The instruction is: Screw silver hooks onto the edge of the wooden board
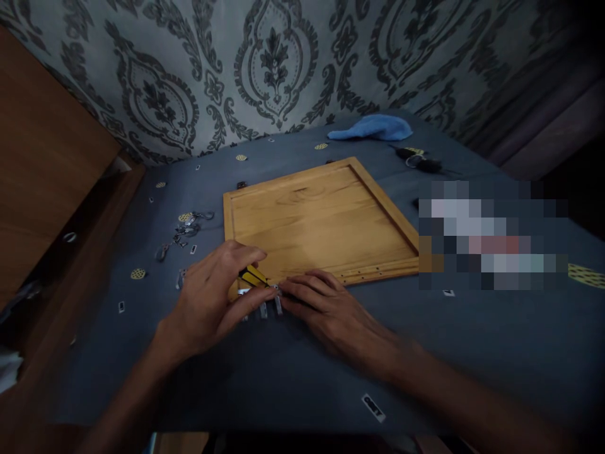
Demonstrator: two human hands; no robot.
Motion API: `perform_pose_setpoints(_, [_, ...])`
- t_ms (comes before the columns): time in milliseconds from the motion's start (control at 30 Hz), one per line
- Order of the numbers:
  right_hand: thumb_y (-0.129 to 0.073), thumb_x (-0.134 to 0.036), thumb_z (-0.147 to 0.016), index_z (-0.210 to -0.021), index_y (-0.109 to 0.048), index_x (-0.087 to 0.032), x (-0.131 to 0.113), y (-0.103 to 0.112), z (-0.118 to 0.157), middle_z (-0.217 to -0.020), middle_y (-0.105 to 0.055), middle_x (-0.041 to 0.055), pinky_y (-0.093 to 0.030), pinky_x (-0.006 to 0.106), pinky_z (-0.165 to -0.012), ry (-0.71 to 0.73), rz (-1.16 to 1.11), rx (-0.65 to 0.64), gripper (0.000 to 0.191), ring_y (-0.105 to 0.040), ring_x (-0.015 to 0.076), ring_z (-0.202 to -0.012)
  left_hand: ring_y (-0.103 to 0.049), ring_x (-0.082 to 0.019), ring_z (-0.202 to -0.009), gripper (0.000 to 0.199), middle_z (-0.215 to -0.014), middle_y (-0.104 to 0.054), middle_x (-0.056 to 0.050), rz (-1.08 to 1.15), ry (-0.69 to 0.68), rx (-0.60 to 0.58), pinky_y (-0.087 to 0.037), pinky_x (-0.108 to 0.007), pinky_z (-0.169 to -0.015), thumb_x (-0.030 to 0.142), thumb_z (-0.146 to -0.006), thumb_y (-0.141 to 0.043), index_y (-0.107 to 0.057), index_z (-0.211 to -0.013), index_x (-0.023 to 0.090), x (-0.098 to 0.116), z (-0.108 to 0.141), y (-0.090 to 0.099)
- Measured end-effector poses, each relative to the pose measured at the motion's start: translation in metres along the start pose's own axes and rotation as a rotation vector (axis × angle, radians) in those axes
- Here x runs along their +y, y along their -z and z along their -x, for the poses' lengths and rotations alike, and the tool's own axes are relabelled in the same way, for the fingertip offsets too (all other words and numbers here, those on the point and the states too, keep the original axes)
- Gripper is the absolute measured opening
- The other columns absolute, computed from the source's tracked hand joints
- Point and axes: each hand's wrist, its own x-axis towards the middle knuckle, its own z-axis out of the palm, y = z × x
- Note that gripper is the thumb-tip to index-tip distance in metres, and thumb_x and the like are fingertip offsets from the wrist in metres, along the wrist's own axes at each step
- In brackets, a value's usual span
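My left hand (203, 299) is closed around a small yellow-and-black screwdriver (255, 276), its tip pointing down and right at the near edge of a framed wooden board (302, 221). Several small silver metal clasps (263, 310) hang along that edge beneath my fingers. My right hand (326, 306) rests on the same edge, fingers together and bent, with the fingertips at the clasp nearest the screwdriver tip. Its thumb and the exact contact are hidden. Further right along the edge, small dark holes (363, 277) show.
Loose silver metal clasps (186, 228) lie left of the board on the dark blue patterned cloth (293, 391). A blue cloth (373, 127) and a dark object with a ring (420, 161) lie behind. Wooden furniture (51, 132) stands left; a patterned curtain or wall (278, 63) rises behind.
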Motion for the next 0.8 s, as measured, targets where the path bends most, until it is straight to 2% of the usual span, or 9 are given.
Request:
perform_pose_setpoints(200, [-0.056,-0.006,-0.098,-0.133,-0.068,-0.017,0.0023,-0.0023,0.0018,-0.126,-0.075,0.0105,-0.048,0.052,-0.105,0.023,-0.021,0.004,0.038,-0.061,0.0271,-0.123,-0.072,-0.019,-0.095,0.031,-0.105,-0.072,-0.005,0.043,0.048,-0.024,-0.059,-0.031,-0.08,0.02,-0.102,-0.06,-0.055,-0.132,0.024,0.0001,0.0009,0.0019])
perform_pose_setpoints(333, [-0.059,-0.005,-0.097,-0.133,-0.067,-0.016,0.0015,-0.0003,0.0019,-0.127,-0.075,0.0101,-0.046,0.051,-0.107,0.015,-0.009,-0.012,0.038,-0.061,0.0267,-0.124,-0.07,-0.019,-0.098,0.037,-0.108,-0.072,-0.005,0.087,0.069,-0.054,-0.058,-0.032,-0.084,0.016,-0.102,-0.058,-0.052,-0.137,0.025,-0.0008,-0.0003,0.0047])
perform_pose_setpoints(567, [-0.05,-0.005,-0.1,-0.137,-0.065,-0.015,0.0014,0.0017,0.001,-0.131,-0.074,0.0109,-0.044,0.055,-0.11,0.03,-0.027,-0.017,0.041,-0.059,0.027,-0.127,-0.068,-0.018,-0.103,0.038,-0.113,-0.07,-0.006,0.142,0.074,-0.067,-0.056,-0.031,-0.089,0.013,-0.101,-0.058,-0.053,-0.137,0.024,-0.0011,0.0003,0.0048])
perform_pose_setpoints(800, [-0.049,-0.008,-0.104,-0.139,-0.064,-0.019,0.0004,0.0023,0.0002,-0.13,-0.075,0.0091,-0.042,0.054,-0.112,0.021,-0.023,-0.007,0.04,-0.061,0.0251,-0.124,-0.066,-0.015,-0.092,0.034,-0.1,-0.066,-0.002,0.15,0.07,-0.011,-0.054,-0.027,-0.081,0.014,-0.098,-0.065,-0.057,-0.131,0.024,-0.0007,-0.0007,0.0015])
